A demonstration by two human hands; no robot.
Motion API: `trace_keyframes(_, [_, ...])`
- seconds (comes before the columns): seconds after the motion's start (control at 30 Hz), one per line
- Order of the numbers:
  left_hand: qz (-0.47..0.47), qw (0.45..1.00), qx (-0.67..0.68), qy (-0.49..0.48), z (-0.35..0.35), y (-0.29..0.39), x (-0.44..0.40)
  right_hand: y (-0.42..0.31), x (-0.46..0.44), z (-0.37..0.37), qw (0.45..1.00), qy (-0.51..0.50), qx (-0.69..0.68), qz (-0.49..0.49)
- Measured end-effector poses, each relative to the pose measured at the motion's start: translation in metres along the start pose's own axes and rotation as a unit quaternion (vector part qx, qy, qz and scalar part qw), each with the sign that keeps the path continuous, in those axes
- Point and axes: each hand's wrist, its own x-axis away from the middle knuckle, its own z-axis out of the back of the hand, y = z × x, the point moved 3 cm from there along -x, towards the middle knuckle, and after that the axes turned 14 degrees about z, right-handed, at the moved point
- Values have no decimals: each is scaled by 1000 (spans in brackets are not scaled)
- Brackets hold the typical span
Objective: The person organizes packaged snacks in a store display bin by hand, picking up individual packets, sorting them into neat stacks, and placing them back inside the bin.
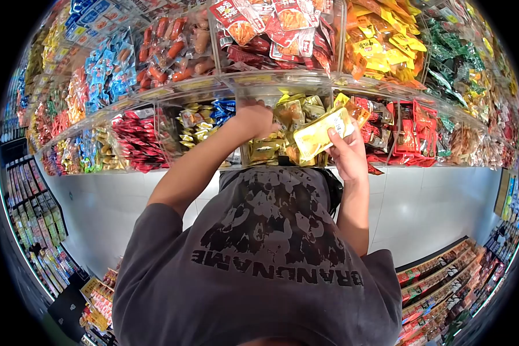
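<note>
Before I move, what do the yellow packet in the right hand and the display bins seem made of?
Yellow packet: probably plastic film or foil laminate, glossy, judging by its sheen. Display bins: likely rigid clear plastic, smooth; they look see-through.

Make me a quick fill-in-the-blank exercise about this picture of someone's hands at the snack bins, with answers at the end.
1. The packet in the right hand is mainly ____ in colour.
2. The left hand is at the ____ row, below the upper bins.
3. Large letters on the shirt spell ____.

Missing words: yellow; lower; BRANDNAME.
</note>
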Motion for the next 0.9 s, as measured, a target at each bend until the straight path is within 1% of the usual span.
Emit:
trace_keyframes(0.07, [19, 998, -62, 15, -1, 10, 9, -6, -5, -5, 1000, 7, -1, 18])
trace_keyframes(0.1, [23, 993, -111, 27, -3, 15, 10, -7, -9, -6, 1000, -6, 4, 21])
trace_keyframes(0.13, [23, 993, -111, 27, -7, 21, 10, -7, -11, -7, 1000, -7, 4, 21])
trace_keyframes(0.2, [68, 985, -152, 50, -14, 27, 9, -9, -13, -12, 999, -15, -12, 35])
trace_keyframes(0.33, [79, 982, -163, 53, -26, 29, 6, -9, -14, -17, 999, -14, 1, 34])
trace_keyframes(0.4, [85, 982, -139, 91, -33, 25, 6, -6, -14, -17, 999, -1, -10, 42])
trace_keyframes(0.53, [79, 985, -144, 60, -31, 18, 6, -1, -17, -16, 999, 14, 7, 46])
trace_keyframes(0.63, [59, 987, -133, 62, -27, 15, 15, 5, -25, -27, 989, 5, 100, 110])
trace_keyframes(0.67, [50, 985, -142, 89, -26, 15, 19, 11, -30, -32, 979, -6, 129, 156])
trace_keyframes(0.7, [41, 981, -151, 116, -25, 15, 23, 15, -32, -39, 965, -18, 176, 192])
trace_keyframes(0.73, [38, 980, -155, 117, -29, 13, 24, 18, -35, -47, 948, -29, 222, 228])
trace_keyframes(0.77, [32, 977, -147, 150, -35, 10, 23, 20, -36, -55, 922, -35, 270, 274])
trace_keyframes(0.8, [25, 973, -139, 182, -37, 9, 24, 24, -38, -60, 923, -44, 305, 228])
trace_keyframes(0.87, [15, 972, -139, 191, -41, 7, 25, 29, -41, -74, 884, -85, 381, 259])
trace_keyframes(0.9, [6, 970, -136, 200, -42, 6, 26, 40, -46, -76, 870, -107, 392, 279])
